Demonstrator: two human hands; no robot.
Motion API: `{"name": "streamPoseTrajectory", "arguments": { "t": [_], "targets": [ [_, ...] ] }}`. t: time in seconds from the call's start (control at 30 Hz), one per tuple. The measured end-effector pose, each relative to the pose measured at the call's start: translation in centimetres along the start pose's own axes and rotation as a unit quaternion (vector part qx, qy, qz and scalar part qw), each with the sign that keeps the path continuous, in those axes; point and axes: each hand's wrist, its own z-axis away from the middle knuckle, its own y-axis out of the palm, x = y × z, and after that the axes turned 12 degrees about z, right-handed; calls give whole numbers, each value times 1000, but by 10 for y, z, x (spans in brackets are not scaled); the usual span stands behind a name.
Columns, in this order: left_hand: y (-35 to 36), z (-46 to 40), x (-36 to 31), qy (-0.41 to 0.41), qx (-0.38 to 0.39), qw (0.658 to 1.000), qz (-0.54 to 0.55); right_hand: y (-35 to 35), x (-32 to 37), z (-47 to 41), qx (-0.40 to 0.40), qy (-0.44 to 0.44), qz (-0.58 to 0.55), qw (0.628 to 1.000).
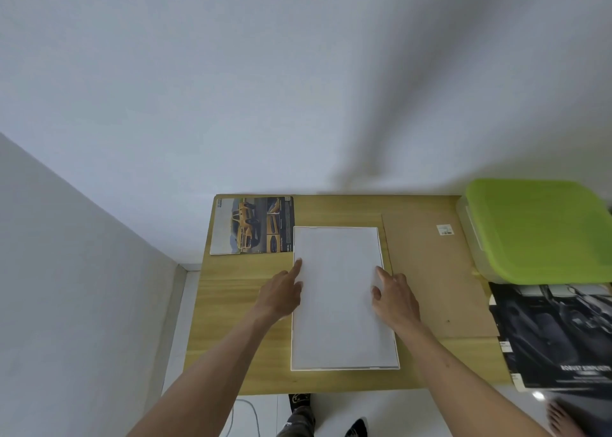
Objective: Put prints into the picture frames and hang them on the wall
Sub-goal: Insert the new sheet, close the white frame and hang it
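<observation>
A white picture frame point(341, 307) lies flat in the middle of the wooden table point(231, 304), showing a blank white sheet inside its thin rim. My left hand point(281, 292) rests at the frame's left edge, forefinger stretched onto the sheet. My right hand point(394, 294) presses fingertips on the sheet near the frame's right edge. A print with a yellow car point(253, 224) lies at the table's back left. A brown backing board point(433, 271) lies flat to the right of the frame.
A clear box with a green lid point(539, 228) stands at the back right. Dark car prints point(556, 334) lie below it at the table's right edge. A white wall rises behind the table. Someone's bare foot point(563, 420) shows at the lower right.
</observation>
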Motion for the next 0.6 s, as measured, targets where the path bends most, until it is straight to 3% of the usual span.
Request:
{"name": "streamPoseTrajectory", "arguments": {
  "t": [0.6],
  "targets": [
    [0,1,3,6,18,1000,22,-7,-7,-5,32,-15,-26,999]
  ]
}}
